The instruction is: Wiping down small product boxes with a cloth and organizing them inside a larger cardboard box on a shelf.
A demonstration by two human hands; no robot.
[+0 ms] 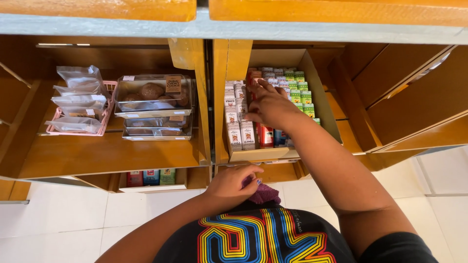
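Small cartons (247, 134) stand packed upright in rows inside a cardboard box (325, 102) on the right-hand wooden shelf (348, 136), and the right hand (271, 106) lies on top of them, palm down with fingers spread, fingertips touching the white and red cartons near the middle of the box; green cartons (298, 87) fill the rows just beyond and to the right of that hand. The left hand (234, 184) sits lower, near the person's chest and below the box's front edge, its fingers curled shut on a purple cloth (264, 193) that bunches out beside it. Well to the left of both hands, on the neighbouring shelf, clear plastic containers of brown cookies (153, 95) are stacked, and further left a pink basket (105, 117) holds clear packets (78, 100)
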